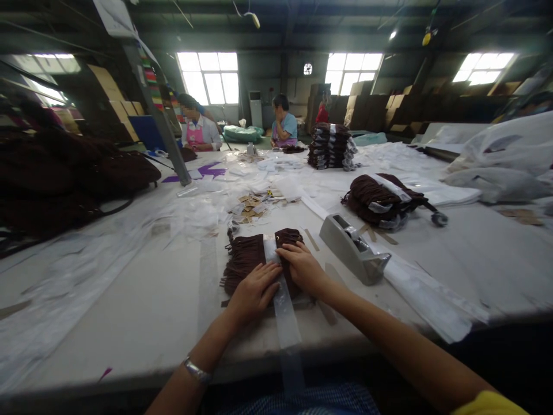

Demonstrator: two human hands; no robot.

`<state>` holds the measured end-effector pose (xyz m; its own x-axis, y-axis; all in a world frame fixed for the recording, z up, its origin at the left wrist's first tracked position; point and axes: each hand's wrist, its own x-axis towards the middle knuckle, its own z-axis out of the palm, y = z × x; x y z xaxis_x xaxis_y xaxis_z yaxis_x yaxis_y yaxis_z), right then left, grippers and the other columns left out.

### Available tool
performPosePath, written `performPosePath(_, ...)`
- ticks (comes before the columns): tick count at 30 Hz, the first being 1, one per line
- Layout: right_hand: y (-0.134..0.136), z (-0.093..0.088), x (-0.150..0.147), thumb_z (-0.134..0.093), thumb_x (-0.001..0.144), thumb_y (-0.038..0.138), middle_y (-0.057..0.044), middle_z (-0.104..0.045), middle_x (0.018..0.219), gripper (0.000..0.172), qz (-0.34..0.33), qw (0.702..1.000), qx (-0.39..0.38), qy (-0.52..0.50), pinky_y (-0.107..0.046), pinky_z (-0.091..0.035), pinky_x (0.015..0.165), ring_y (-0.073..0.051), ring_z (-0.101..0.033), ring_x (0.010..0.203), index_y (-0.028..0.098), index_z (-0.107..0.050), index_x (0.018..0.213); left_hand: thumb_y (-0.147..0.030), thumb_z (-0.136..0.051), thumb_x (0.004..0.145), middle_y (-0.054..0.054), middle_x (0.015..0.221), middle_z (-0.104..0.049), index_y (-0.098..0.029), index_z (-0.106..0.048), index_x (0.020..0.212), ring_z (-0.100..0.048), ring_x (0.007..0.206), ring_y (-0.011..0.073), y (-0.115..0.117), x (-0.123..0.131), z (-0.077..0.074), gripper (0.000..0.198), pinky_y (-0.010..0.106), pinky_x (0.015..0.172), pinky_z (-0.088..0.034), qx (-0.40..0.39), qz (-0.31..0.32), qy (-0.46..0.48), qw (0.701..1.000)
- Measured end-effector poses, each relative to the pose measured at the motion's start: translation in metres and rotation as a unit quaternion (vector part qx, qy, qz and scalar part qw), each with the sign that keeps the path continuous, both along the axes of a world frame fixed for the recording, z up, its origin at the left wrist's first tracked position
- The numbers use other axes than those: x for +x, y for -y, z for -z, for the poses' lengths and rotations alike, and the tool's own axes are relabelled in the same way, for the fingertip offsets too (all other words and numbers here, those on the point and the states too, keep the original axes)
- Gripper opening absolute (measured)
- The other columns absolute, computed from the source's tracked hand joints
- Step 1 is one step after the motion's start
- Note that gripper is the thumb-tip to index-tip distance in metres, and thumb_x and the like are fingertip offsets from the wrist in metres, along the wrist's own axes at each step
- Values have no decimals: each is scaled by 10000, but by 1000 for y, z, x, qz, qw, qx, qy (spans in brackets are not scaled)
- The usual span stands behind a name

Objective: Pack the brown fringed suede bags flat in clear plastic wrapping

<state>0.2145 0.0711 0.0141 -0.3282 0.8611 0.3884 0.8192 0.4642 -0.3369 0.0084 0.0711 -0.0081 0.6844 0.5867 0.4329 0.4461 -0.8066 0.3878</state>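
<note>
A dark brown fringed bag (244,259) lies flat on the white table (159,317) in front of me. A translucent plastic strip (286,317) runs across its middle and trails over the near table edge. My left hand (254,288) lies flat on the fringe and the strip, fingers together and stretched out. Resting beside it, my right hand (305,266) has its fingers stretched over the bag's right half, their tips close to the strip. Both hands press from above, and neither is wrapped round anything. Just right of the bag stands a grey tape dispenser (352,248).
Another brown bundle (380,199) lies at the right, with a tall brown stack (330,147) behind it. Small tan tags (253,206) are scattered ahead. Brown goods (64,178) are heaped left, beside a metal post (162,109). Two people (201,132) sit across the table.
</note>
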Motion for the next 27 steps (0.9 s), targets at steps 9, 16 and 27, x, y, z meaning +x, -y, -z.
performPosePath(9, 4, -5, 7, -434, 802, -2, -101, -700, 1174, 450, 0, 999, 25, -27, -522, -314, 1122, -243, -579, 1204, 167, -665, 1150, -278, -428, 991, 93, 1400, -561, -181, -547, 1345, -498, 1322, 215, 3, -1, -1, 386, 476, 1150, -360, 13, -1, -23, 1000)
performPosePath(16, 93, -6, 23, -451, 833, 26, -85, -653, 1264, 505, -146, 985, 73, -53, -406, -443, 1069, -189, -546, 1238, 177, -560, 1302, -293, -375, 1010, 99, 1415, -543, -169, -531, 1360, -474, 1342, 198, 8, -8, -2, 403, 464, 1158, -346, -6, 15, -34, 999)
performPosePath(27, 149, 59, 0, -498, 889, 71, -112, -640, 1293, 411, -166, 981, 92, 42, -466, -420, 1101, -236, -491, 1318, 141, -576, 1286, -562, -449, 937, 135, 1535, -378, -175, -377, 1475, -312, 1439, 250, 2, -19, -3, 667, 477, 1198, -220, -14, 87, -99, 991)
